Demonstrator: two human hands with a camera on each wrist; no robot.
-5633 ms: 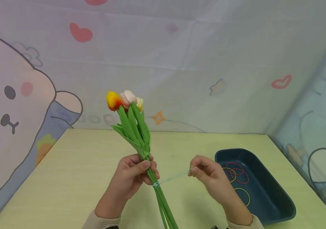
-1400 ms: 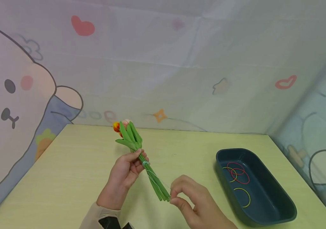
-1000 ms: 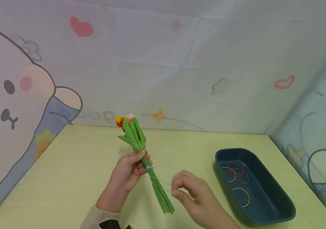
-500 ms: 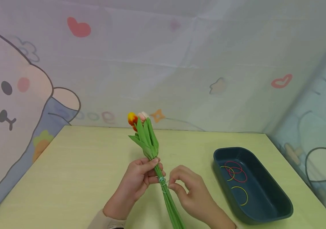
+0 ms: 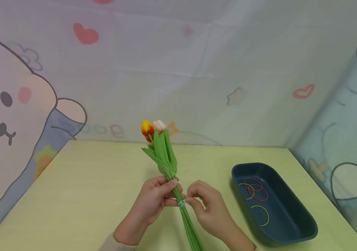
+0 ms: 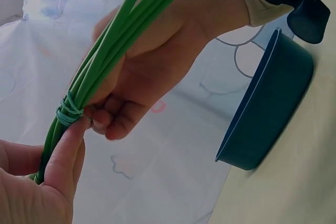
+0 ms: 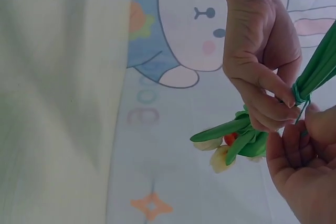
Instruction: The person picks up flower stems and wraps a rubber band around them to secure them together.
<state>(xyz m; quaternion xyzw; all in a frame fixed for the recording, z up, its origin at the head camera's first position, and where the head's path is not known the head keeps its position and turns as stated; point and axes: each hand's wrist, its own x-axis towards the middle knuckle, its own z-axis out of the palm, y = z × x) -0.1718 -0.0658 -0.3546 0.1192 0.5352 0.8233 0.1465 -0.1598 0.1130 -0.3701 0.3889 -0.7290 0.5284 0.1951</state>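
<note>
My left hand [image 5: 153, 200] grips a bunch of artificial tulips [image 5: 164, 157] by the green stems, just under the leaves. Orange-yellow and pink blooms point up and away, while the stem ends run down out of the head view. A teal rubber band [image 6: 68, 111] is wound several times round the stems, directly below the left fingers. Thumb and forefinger of my right hand [image 5: 211, 212] pinch a short end of that band at the right side of the stems. In the right wrist view, pale yellow blooms [image 7: 223, 158] show beyond the left hand.
A dark blue tray [image 5: 283, 209] stands on the pale wooden table [image 5: 97, 181] to the right. Red rubber bands [image 5: 258, 192] and yellow rubber bands [image 5: 267, 217] lie in it. A printed cloth backdrop [image 5: 153, 62] rises behind the table's far edge.
The right hand has moved up the stems to the band, and the stretched strand is now short and close to the bunch. The left hand with the tulips has shifted right.
</note>
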